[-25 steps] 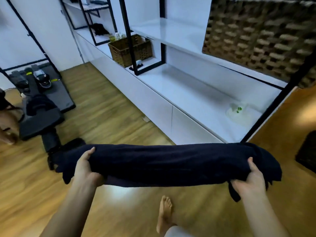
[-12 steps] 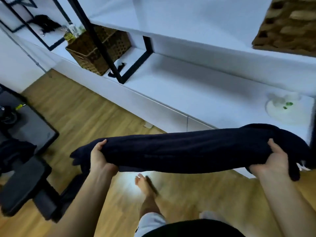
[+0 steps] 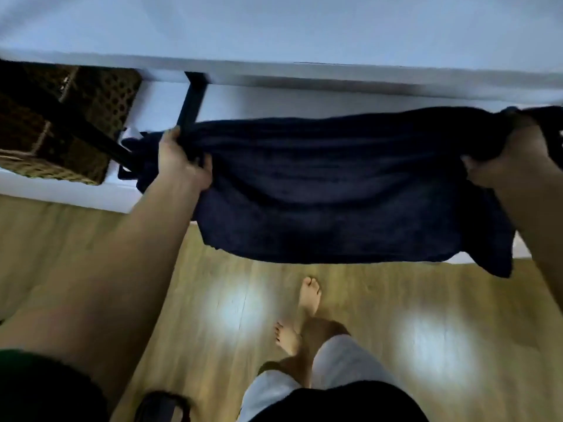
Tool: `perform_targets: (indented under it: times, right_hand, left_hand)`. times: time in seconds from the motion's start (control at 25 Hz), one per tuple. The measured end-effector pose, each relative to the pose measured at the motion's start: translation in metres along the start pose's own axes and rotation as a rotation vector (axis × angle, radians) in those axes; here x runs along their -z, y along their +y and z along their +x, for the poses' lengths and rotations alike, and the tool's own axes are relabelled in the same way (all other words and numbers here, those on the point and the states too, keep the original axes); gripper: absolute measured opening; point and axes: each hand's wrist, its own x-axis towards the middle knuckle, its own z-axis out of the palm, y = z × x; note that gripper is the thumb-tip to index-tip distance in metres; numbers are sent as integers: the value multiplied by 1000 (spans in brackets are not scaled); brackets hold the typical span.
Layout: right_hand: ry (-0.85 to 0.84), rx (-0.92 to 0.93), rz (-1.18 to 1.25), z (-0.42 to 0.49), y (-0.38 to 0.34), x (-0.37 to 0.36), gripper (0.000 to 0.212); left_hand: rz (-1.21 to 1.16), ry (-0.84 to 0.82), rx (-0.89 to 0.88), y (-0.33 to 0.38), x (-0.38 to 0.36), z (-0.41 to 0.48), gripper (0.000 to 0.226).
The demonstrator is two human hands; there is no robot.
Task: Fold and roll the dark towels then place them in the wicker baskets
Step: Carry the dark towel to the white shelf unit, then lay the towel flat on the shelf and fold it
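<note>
A dark navy towel [image 3: 341,190] hangs stretched between both hands over the front of the white shelf unit [image 3: 274,71]. My left hand [image 3: 182,159] grips its left end beside a black frame post [image 3: 190,102]. My right hand [image 3: 505,159] grips the right end at the frame's right edge. The towel's lower edge droops past the white ledge toward the floor. A brown wicker basket [image 3: 70,123] stands on the shelf surface to the left, behind a slanting black bar.
Wooden floor [image 3: 91,254] lies below the ledge, with my bare feet [image 3: 309,295] on it. A dark object [image 3: 158,406] shows at the bottom edge. The upper white shelf overhangs the towel.
I have stepped up to the shelf unit and the view tilted down. Both hands carried the towel forward over the white ledge, and it now hangs wider and lower.
</note>
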Motion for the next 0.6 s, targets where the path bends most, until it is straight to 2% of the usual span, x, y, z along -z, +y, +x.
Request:
perform_targets:
  times: [0.04, 0.08, 0.16, 0.2, 0.24, 0.32, 0.4, 0.48, 0.6]
  right_hand:
    - [-53, 11, -32, 18, 0, -28, 51]
    - [-118, 41, -206, 30, 10, -49, 56]
    - [-151, 244, -939, 52, 50, -59, 57]
    - [-190, 340, -1317, 58, 79, -51, 59]
    - [-238, 394, -1604, 63, 108, -36, 61]
    - [-252, 479, -1951, 54, 149, -14, 64]
    - [-173, 556, -2044, 52, 166, 2, 66]
    - [-108, 611, -2093, 57, 178, 10, 69]
    - [23, 598, -2132, 73, 194, -17, 65]
  left_hand:
    - [54, -32, -77, 7, -18, 31, 24]
    - [200, -67, -146, 7, -29, 58, 33]
    - [872, -158, -406, -13, -30, 93, 49]
    - [1248, -256, -545, -32, -16, 105, 54]
    - [1580, -371, -593, -53, 1, 113, 58]
    - [2007, -481, -499, -86, 36, 120, 64]
    - [2158, -479, -501, -103, 54, 132, 66]
    - [2189, -446, -620, -112, 56, 148, 67]
    - [2222, -406, -821, -117, 47, 175, 69]
